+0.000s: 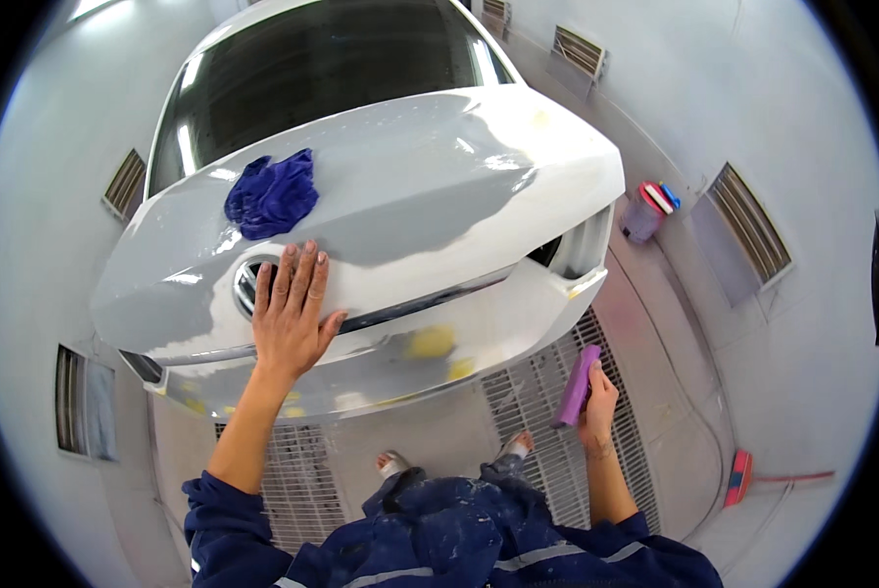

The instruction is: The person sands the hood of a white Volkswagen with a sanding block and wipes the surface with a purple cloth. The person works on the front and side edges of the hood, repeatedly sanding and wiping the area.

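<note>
Purple oblong block point(577, 388) gripped in my right hand point(599, 404) before the right end of the grey-and-white painted car panel point(415, 211), I see my left hand point(290, 328) spread flat on that panel, partly over its round chrome-rimmed badge point(244, 286), near a crumpled deep-blue cloth point(271, 195).

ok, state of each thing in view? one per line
Left hand: open, fingers extended, over emblem
Emblem: partly covered
Right hand: closed around purple block
Purple block: held, tilted
Blue cloth: crumpled, lying on body panel
Body panel: patchy grey and white
Bumper: patchy, yellow spots
Broom: not in hand
</note>
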### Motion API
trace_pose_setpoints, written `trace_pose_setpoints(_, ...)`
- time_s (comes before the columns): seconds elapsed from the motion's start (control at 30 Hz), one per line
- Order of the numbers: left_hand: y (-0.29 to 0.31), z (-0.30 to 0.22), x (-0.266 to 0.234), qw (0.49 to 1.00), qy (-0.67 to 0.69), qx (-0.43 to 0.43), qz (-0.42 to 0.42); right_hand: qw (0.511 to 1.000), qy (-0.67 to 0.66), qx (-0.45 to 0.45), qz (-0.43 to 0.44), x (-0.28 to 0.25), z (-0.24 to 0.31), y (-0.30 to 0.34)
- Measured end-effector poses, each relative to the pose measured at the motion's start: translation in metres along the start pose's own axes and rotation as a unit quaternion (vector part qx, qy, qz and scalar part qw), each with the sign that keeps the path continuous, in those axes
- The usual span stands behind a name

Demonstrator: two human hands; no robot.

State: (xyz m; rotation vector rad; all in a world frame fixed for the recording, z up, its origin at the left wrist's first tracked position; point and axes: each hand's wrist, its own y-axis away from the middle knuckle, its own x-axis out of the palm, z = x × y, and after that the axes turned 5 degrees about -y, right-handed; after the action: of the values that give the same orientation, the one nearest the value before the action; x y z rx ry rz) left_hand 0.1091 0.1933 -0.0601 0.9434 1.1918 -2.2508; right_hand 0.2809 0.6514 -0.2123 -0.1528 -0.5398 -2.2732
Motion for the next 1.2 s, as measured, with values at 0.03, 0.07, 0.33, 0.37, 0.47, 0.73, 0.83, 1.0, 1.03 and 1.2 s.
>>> trace_pose_setpoints(0.03, 0.01, 0.006, -0.001, 1.0, 0.009, -0.001, 0.007, 1.0, -0.006, 0.004, -0.012, 0.016, -0.009, 0.017)
trace_pose_setpoints(0.07, 0.015, 0.01, -0.002, 1.0, 0.018, -0.005, 0.009, 1.0, -0.013, 0.005, -0.023, 0.032, -0.015, 0.033)
trace_pose_setpoints(0.33, -0.048, -0.023, -0.001, 0.993, 0.096, 0.071, 0.014, 0.996, -0.061, 0.04, -0.05, 0.071, -0.075, 0.146)
trace_pose_setpoints(0.37, -0.061, -0.037, 0.002, 0.991, 0.105, 0.083, 0.013, 0.996, -0.06, 0.042, -0.048, 0.071, -0.075, 0.152)
trace_pose_setpoints(0.47, -0.086, -0.084, 0.018, 0.982, 0.087, 0.167, -0.026, 0.994, -0.08, 0.036, -0.06, 0.084, -0.072, 0.163)
trace_pose_setpoints(0.73, -0.071, -0.059, -0.011, 0.841, 0.503, 0.192, -0.052, 0.97, 0.115, -0.213, 0.019, 0.183, 0.013, 0.127)
trace_pose_setpoints(0.83, -0.095, 0.024, -0.022, 0.917, 0.356, 0.118, -0.138, 0.909, 0.192, -0.371, -0.015, 0.236, 0.055, 0.09)
trace_pose_setpoints(1.0, -0.113, 0.144, -0.003, 0.963, 0.266, 0.012, 0.044, 0.725, 0.295, -0.615, -0.095, 0.307, 0.091, 0.003)
trace_pose_setpoints(1.03, -0.114, 0.158, 0.002, 0.904, 0.402, -0.016, 0.145, 0.708, 0.316, -0.62, -0.117, 0.314, 0.095, -0.004)
trace_pose_setpoints(1.2, -0.111, 0.155, 0.013, 0.938, 0.337, 0.013, 0.083, 0.747, 0.322, -0.539, -0.219, 0.355, 0.072, 0.024)
